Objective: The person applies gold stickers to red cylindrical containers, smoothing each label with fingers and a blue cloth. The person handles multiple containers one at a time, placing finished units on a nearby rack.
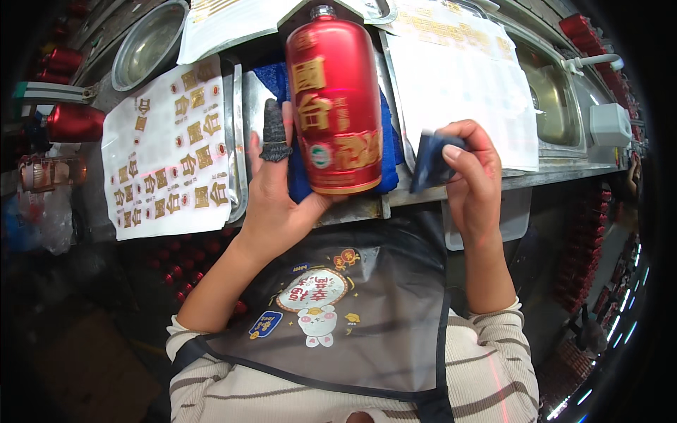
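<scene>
A glossy red bottle (343,84) with gold characters, a gold patterned band and a small round green-and-white mark lies over a blue cloth (299,180), its dark neck pointing away from me. My left hand (276,190) holds it at the lower left, thumb by its base and fingers along its side. One finger wears a dark grey cloth cover (275,132). To the right, apart from the bottle, my right hand (471,173) pinches a small flat dark blue piece (432,162) between thumb and fingers; whether it is a scraper or a folded cloth I cannot tell.
A white sheet of gold decals (166,158) lies on a tray at left; another decal sheet (462,92) lies at right. Around them are a metal bowl (149,46), a sink with water (546,99), a white tap (596,62) and more red bottles (74,123).
</scene>
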Available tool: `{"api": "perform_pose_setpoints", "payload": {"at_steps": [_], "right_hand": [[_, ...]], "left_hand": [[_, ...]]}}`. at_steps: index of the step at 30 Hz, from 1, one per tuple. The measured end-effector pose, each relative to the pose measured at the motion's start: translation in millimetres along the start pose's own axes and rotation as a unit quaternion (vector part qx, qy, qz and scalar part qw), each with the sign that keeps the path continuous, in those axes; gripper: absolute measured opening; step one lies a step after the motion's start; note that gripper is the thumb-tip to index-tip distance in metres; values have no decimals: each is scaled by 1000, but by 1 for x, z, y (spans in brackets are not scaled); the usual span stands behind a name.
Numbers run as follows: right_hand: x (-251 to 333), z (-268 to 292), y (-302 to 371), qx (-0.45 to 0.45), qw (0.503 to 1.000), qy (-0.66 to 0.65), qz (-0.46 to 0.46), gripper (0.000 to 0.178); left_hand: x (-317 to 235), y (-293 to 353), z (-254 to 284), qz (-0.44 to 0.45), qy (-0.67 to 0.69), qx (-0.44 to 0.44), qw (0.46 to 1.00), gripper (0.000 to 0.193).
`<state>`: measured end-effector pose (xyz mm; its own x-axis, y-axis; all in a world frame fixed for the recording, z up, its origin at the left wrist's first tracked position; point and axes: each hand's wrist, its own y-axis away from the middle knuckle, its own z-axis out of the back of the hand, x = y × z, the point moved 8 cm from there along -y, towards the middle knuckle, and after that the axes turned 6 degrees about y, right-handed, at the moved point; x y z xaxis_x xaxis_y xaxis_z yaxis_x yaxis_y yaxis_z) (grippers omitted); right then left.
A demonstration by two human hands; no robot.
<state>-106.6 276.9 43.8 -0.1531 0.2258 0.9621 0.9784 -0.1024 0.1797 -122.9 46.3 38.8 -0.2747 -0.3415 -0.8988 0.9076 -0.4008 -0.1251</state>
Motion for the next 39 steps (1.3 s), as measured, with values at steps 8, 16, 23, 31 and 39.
{"api": "perform_pose_setpoints", "payload": {"at_steps": [8,16,23,31,39], "right_hand": [[-19,-48,-5,36,987,156,-20,29],[-27,-43,-12,54,991,116,-23,30],[-20,-48,-8,45,986,160,-9,28],[-10,-8,-13,-57,997,-5,-42,21],[54,-120,24,8,798,467,382,22]], "left_hand": [[-6,-13,2,73,350,-83,930,80],[-3,-12,-3,77,298,-99,946,65],[-7,-13,-1,67,269,-93,956,65],[8,-6,1,25,66,-43,997,103],[0,0,1,-38,-55,-101,993,102]]}}
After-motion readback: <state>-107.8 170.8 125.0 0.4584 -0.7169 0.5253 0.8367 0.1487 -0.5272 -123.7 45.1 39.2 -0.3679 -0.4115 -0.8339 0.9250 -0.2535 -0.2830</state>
